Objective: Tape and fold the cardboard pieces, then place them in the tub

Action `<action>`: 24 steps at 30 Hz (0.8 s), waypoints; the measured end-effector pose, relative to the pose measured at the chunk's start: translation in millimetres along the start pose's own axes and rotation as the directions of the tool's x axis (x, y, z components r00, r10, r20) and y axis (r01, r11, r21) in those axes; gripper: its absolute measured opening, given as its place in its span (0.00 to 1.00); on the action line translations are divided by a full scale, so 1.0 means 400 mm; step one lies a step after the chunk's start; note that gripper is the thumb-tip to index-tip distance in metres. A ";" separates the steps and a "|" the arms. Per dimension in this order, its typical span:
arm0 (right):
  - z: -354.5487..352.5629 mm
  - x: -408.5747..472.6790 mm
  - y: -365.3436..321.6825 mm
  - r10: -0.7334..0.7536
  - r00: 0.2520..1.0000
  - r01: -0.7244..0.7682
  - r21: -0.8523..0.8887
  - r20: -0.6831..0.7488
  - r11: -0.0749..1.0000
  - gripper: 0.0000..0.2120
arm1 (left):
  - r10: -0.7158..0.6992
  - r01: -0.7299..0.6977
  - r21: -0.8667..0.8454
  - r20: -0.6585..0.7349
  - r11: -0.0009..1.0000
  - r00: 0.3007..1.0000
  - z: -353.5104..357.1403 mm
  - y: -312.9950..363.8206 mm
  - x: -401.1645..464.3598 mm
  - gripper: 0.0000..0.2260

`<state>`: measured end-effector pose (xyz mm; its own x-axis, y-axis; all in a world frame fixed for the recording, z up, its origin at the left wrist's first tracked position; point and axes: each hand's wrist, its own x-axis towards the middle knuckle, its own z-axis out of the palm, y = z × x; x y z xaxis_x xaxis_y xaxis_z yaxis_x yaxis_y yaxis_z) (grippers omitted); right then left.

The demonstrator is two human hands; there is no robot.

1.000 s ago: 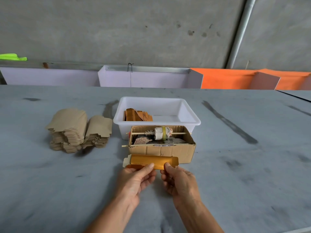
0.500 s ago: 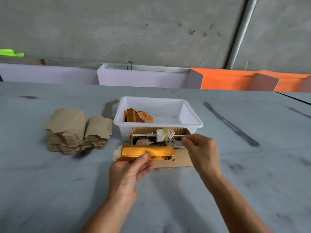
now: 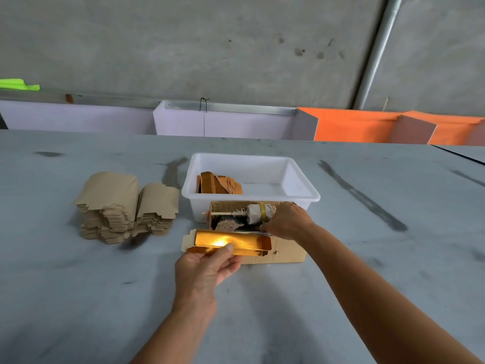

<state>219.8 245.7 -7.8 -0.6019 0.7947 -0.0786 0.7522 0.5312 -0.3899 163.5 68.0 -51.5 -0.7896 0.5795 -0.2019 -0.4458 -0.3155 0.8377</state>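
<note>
My left hand (image 3: 207, 266) pinches a gold-foil cardboard piece (image 3: 231, 244) by its near edge, holding it level in front of a small brown cardboard box (image 3: 286, 252). My right hand (image 3: 287, 222) reaches into that box beside a tape roll (image 3: 258, 213) on a wooden stick; its fingertips pinch at something thin near the roll, which I cannot make out. Behind the box stands the white tub (image 3: 301, 179) with several folded gold pieces (image 3: 217, 183) leaning at its left end.
Two stacks of flat brown cardboard blanks (image 3: 126, 206) sit on the grey table (image 3: 78, 298) to the left of the tub. White and orange bins (image 3: 236, 122) line the table's far edge against a concrete wall.
My right hand let go of the gold piece and moved up into the brown box by the tape roll. My left hand lifted the gold piece slightly toward the box.
</note>
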 end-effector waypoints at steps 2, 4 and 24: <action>0.004 0.005 0.005 0.024 1.000 -0.024 0.050 -0.008 0.998 0.15 | 0.002 -0.002 0.003 0.007 1.000 1.000 -0.001 -0.002 -0.001 0.07; 0.007 0.008 0.006 0.048 0.999 -0.047 0.103 -0.004 0.994 0.17 | 0.005 -0.005 0.011 0.015 1.000 1.000 -0.004 -0.004 -0.002 0.07; 0.010 0.000 -0.005 0.147 0.986 -0.120 0.268 -0.083 0.956 0.15 | 0.016 -0.017 0.045 0.022 0.999 1.000 -0.013 -0.024 -0.004 0.06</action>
<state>217.3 243.4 -10.5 -0.4607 0.8856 -0.0589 0.7195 0.3338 -0.6090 166.8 65.9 -61.8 -0.7871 0.5907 -0.1778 -0.4133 -0.2910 0.8628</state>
